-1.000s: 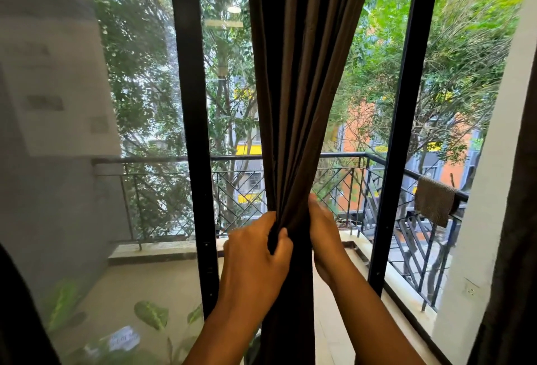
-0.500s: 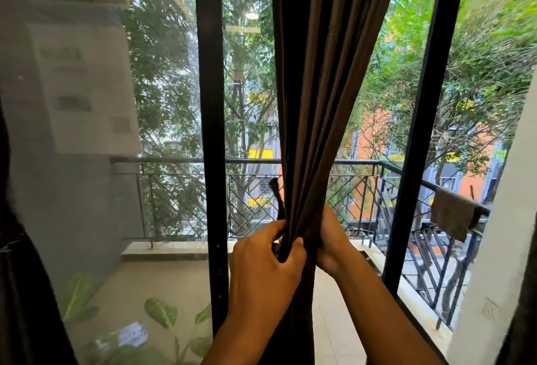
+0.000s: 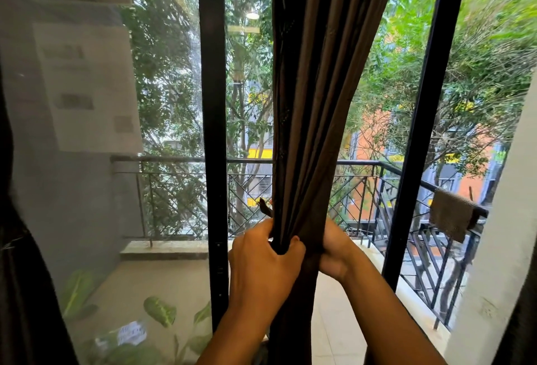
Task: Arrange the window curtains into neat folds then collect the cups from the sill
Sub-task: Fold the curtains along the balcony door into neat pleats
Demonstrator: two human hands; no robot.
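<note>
While your left hand (image 3: 263, 266) and right hand (image 3: 334, 251) clamp the brown curtain (image 3: 316, 103) at the window's middle, a dark strap (image 3: 266, 207) has popped up beside it; tying looks next. No cups show yet.

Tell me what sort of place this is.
Likely a flat's room at a balcony door, upstairs: a brown curtain hangs at tall black-framed glass, and beyond it a railing fronts treetops and other buildings.
</note>
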